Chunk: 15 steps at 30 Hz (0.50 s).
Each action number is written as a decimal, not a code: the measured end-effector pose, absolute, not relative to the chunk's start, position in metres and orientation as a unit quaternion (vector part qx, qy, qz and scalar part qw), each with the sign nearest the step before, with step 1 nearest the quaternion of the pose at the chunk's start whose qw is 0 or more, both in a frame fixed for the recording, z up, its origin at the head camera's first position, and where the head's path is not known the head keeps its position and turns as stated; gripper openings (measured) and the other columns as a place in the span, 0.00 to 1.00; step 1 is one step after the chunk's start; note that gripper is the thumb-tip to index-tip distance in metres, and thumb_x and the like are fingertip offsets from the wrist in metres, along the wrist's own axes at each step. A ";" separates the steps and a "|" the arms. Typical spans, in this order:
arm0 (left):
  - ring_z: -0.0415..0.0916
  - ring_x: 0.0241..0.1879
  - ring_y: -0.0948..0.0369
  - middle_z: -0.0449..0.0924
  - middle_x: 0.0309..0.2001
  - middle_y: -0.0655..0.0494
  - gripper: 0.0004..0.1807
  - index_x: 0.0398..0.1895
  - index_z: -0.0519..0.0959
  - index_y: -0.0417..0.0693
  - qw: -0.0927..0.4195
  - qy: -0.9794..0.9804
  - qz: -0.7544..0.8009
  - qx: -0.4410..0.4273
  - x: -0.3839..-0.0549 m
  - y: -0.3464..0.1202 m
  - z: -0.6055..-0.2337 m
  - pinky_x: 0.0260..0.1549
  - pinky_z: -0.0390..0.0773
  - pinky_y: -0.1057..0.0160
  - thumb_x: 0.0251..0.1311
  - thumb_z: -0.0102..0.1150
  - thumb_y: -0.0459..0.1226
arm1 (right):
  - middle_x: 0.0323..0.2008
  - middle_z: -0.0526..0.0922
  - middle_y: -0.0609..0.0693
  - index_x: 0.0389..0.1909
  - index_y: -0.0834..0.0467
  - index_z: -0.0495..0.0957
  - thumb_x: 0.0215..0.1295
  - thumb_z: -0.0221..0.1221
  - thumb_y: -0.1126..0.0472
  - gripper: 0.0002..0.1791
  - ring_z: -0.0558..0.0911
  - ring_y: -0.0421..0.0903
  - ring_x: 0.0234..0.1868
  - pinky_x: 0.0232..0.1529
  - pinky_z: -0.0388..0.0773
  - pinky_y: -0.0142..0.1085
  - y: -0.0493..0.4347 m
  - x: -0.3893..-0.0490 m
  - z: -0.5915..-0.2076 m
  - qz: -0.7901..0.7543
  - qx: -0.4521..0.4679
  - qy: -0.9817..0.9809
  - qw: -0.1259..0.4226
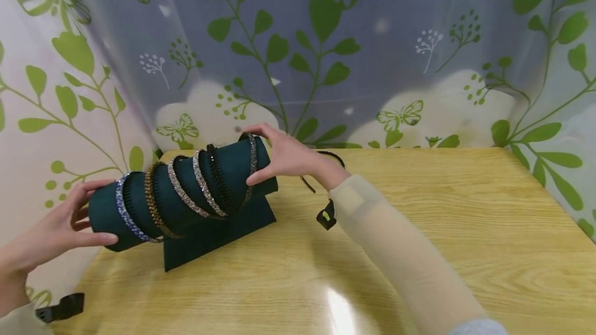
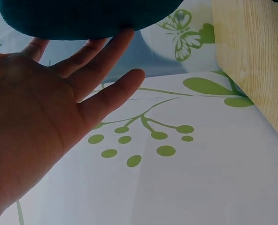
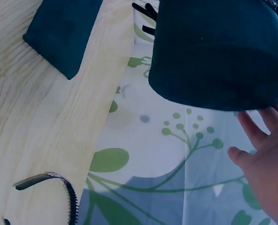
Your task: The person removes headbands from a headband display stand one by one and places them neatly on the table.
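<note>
Looks nearly finished, with six glittering headbands (image 1: 149,190) fitted around a dark teal, fabric-covered cylinder (image 1: 191,180) and one thin black toothed headband (image 3: 69,190) left loose on the pale wood-grain surface (image 1: 442,221). Steadying the cylinder's left end in a person's left grip (image 1: 65,226), with thumb in front and fingers behind. Pinching the dark grey, sparkling rightmost headband (image 1: 253,156) between thumb and fingers of the right grip (image 1: 288,154), at the cylinder's right end

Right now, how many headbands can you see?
7. Six sit on the teal display roll, left to right: blue, gold, pinkish-silver, silver, beaded black, dark grey. One loose toothed headband lies near the back edge of the wooden table. Others may be hidden.
</note>
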<state>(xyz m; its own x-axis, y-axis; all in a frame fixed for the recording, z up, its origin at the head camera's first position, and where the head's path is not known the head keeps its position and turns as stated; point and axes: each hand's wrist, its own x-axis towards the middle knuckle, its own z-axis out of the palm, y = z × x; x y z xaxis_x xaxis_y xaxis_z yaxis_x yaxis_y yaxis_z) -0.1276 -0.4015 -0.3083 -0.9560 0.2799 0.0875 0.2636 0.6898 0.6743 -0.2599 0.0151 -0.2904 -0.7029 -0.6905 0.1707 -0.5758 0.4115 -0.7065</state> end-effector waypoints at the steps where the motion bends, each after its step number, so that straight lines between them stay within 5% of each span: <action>1: 0.67 0.45 0.71 0.57 0.56 0.50 0.52 0.73 0.50 0.58 0.010 0.919 0.366 0.149 -0.128 -0.401 -0.309 0.36 0.71 0.73 0.50 0.69 0.23 | 0.71 0.57 0.46 0.73 0.49 0.54 0.48 0.74 0.46 0.54 0.55 0.43 0.72 0.67 0.57 0.45 0.017 -0.261 -0.291 -0.399 -0.375 0.833 0.080; 15: 0.66 0.45 0.71 0.57 0.56 0.51 0.53 0.73 0.50 0.58 0.005 0.919 0.365 0.151 -0.128 -0.401 -0.309 0.35 0.71 0.72 0.49 0.70 0.23 | 0.71 0.57 0.49 0.74 0.55 0.53 0.57 0.67 0.63 0.46 0.56 0.46 0.71 0.67 0.54 0.49 0.030 -0.269 -0.306 -0.521 -0.357 0.767 0.111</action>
<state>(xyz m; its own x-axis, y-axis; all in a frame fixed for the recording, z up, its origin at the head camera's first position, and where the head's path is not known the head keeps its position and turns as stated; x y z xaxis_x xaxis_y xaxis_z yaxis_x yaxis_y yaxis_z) -0.1278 -0.4013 -0.3092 -0.9544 0.2808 0.1013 0.2736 0.6876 0.6725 -0.2690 0.0301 -0.3065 -0.7199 -0.6640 0.2019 -0.4321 0.2012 -0.8791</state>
